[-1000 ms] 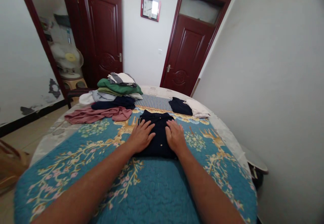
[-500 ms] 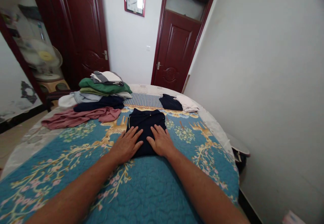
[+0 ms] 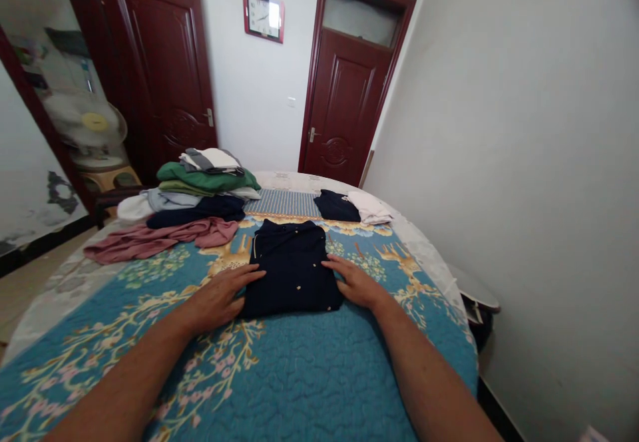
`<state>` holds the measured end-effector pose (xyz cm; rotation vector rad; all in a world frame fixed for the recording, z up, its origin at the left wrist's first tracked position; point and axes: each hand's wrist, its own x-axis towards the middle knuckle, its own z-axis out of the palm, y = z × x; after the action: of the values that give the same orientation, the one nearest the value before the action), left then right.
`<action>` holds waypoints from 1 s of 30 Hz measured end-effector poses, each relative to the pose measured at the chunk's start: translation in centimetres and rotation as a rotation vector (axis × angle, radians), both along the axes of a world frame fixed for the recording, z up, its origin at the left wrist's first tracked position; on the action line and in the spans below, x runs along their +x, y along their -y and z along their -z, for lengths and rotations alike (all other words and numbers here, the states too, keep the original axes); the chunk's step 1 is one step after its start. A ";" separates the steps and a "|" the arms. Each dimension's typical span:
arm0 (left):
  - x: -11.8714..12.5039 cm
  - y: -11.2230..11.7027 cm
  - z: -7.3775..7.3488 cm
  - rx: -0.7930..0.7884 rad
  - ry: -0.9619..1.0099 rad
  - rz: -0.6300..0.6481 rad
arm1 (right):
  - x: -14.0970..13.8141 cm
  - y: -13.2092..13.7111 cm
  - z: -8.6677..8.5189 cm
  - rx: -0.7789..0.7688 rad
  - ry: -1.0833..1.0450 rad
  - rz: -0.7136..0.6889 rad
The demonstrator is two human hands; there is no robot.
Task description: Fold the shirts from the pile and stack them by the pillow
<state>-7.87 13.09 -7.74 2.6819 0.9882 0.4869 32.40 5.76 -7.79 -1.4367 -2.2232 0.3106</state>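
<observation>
A folded navy shirt point(image 3: 292, 267) with small buttons lies on a teal floral quilt point(image 3: 279, 375) covering the bed. My left hand point(image 3: 219, 294) rests flat at the shirt's left edge, fingers stretched out and touching the fabric. My right hand point(image 3: 354, 282) lies flat at the shirt's right edge, fingers extended against it. Neither hand grips anything.
A pile of unfolded clothes point(image 3: 194, 192) sits at the back left, with a pink garment point(image 3: 160, 239) spread in front. Two folded items, navy point(image 3: 337, 206) and white point(image 3: 369, 208), lie at the back right. Two dark red doors, a wall clock point(image 3: 263, 14) and a fan point(image 3: 87, 122) stand beyond.
Both hands have slid off the top of the navy shirt outward to its left and right edges. The view shifted slightly.
</observation>
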 end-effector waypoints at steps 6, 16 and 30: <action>-0.3 -0.5 0.2 0.016 -0.053 0.023 | 0.3 -0.3 0.0 0.049 0.028 -0.011; 1.4 -2.0 1.4 0.017 0.177 0.033 | -0.1 -3.4 2.8 0.256 -0.111 -0.053; 3.6 -3.6 -4.1 -0.530 0.598 -0.376 | -2.9 -4.9 -0.8 0.031 -0.530 0.237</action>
<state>-4.28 16.67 -3.60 1.7337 1.2088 0.8845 29.53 10.69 -6.96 -1.3873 -1.6137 0.5059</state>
